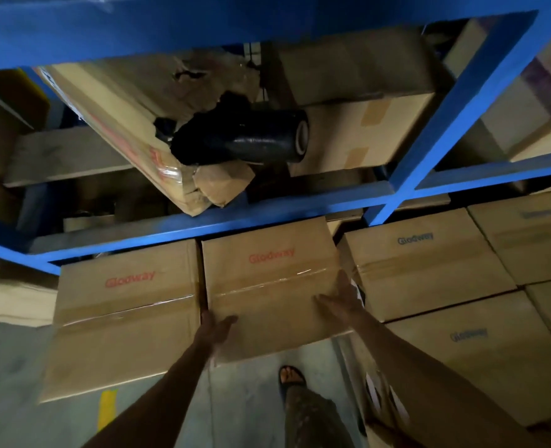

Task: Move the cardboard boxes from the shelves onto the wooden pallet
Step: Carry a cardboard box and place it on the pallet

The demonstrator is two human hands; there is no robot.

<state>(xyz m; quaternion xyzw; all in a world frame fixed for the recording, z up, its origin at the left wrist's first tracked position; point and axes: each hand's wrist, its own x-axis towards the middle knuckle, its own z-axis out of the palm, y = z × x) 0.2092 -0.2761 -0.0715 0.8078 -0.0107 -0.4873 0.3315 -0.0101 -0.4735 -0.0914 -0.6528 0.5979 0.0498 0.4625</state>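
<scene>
I press my flat left hand (217,328) and right hand (340,299) on the middle box (267,286), fingers spread, and next must slide it off the blue shelf (203,221).

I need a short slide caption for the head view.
Both hands on a taped cardboard box under blue shelving.

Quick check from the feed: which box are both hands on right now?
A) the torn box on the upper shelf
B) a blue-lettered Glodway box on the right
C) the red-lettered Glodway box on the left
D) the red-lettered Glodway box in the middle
D: the left hand and right hand both lie with straight fingers on the middle red-lettered box.
</scene>
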